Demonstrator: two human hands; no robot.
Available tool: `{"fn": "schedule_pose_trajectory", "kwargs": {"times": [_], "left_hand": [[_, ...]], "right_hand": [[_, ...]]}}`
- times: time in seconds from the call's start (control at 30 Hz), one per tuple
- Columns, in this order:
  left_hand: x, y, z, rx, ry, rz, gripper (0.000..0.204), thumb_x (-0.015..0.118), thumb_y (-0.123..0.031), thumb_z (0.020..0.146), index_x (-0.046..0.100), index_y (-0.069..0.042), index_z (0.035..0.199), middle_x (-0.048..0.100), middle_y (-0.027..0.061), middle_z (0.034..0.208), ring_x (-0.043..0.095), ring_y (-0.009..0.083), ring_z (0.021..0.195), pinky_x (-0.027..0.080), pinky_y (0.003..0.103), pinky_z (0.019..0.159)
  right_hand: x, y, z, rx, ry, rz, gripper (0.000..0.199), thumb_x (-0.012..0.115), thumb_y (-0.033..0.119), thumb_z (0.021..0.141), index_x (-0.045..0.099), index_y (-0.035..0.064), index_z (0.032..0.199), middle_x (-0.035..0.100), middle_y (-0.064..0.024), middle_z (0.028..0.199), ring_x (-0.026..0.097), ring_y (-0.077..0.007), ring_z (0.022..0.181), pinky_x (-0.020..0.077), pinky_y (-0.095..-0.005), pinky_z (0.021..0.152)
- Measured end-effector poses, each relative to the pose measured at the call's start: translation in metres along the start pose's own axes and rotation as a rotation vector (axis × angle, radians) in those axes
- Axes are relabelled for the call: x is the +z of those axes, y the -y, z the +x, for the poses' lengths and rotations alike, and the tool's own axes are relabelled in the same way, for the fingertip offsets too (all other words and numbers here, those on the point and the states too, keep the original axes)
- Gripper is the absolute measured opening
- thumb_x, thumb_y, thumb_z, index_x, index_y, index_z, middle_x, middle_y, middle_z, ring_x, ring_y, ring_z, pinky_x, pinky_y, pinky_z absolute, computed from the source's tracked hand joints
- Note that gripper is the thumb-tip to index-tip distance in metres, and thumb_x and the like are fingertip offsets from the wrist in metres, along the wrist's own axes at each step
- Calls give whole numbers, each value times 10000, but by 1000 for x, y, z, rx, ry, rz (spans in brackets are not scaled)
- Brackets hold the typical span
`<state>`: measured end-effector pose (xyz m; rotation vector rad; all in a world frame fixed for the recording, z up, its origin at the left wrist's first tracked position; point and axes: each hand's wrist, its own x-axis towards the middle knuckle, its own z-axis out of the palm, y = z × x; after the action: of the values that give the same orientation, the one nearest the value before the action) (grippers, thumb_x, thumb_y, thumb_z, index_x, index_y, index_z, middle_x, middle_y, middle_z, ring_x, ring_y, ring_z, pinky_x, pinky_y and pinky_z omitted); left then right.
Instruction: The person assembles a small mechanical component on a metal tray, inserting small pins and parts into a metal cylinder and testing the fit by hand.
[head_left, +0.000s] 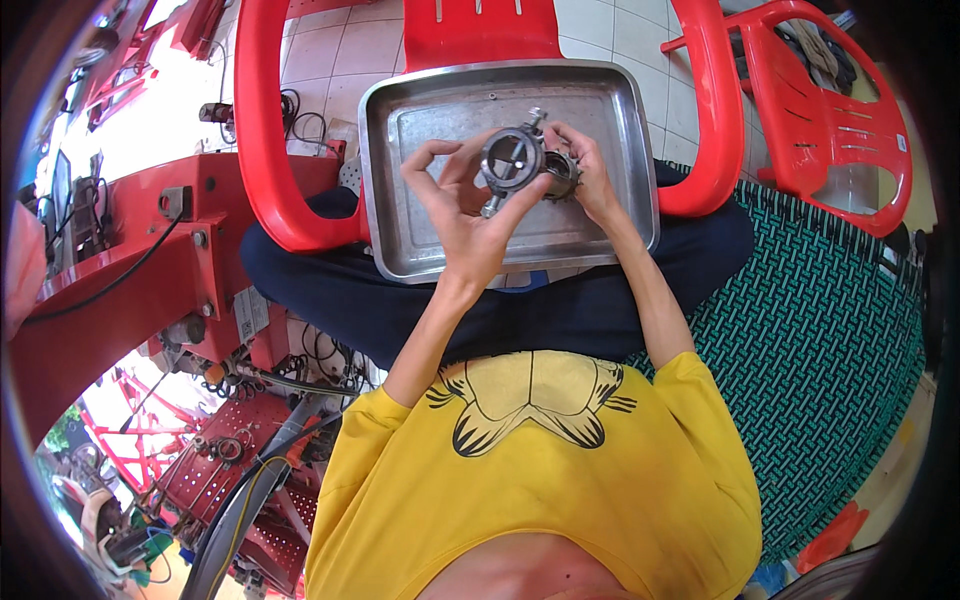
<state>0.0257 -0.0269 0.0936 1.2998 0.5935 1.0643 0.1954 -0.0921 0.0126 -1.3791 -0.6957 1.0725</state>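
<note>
Over a metal tray (385,240) I hold a grey metal throttle body (513,160), with a round bore crossed by a thin flat plate. A second round opening shows at its right side, and small fittings stick out above and below. My left hand (470,205) grips it from the left, thumb along its lower edge. The left index finger is bent and stands away from the part. Around the right side, the fingers of my right hand (590,175) close on the throttle body; some of its fingertips are hidden behind it.
The tray rests on a red plastic chair (262,130) in front of me. Another red chair (840,130) stands at the far right. Red metal machinery (150,250) with cables fills the left side. I sit beside a green woven surface (810,360) on the right.
</note>
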Motion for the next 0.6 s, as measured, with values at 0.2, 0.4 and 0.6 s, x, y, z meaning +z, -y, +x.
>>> {"fn": "schedule_pose_trajectory", "kwargs": {"times": [0.2,0.4,0.6], "left_hand": [[-14,5,9,-64,-170,-31,664,750,-56,945,283,-14,1416,626,196,1237,673,240,1124,538,304,920],[-16,1,15,-231,-185,-161,622,657,-103,1015,261,7,1481,637,217,1251,697,322,1144,624,400,858],[-38,10,19,-186,78,-154,673,678,-16,970,273,-11,1507,657,216,1251,678,300,1195,569,367,947]], "right_hand": [[3,9,1,-27,-107,7,243,598,252,1079,635,12,1082,672,-46,762,594,-100,630,458,-269,580],[11,12,-4,-339,-281,-482,258,602,263,1067,638,8,1063,543,-78,659,557,-131,599,426,-312,574],[1,1,-2,-95,-192,-342,356,582,340,1073,653,-8,1087,488,-44,591,488,-95,513,374,-315,504]]}}
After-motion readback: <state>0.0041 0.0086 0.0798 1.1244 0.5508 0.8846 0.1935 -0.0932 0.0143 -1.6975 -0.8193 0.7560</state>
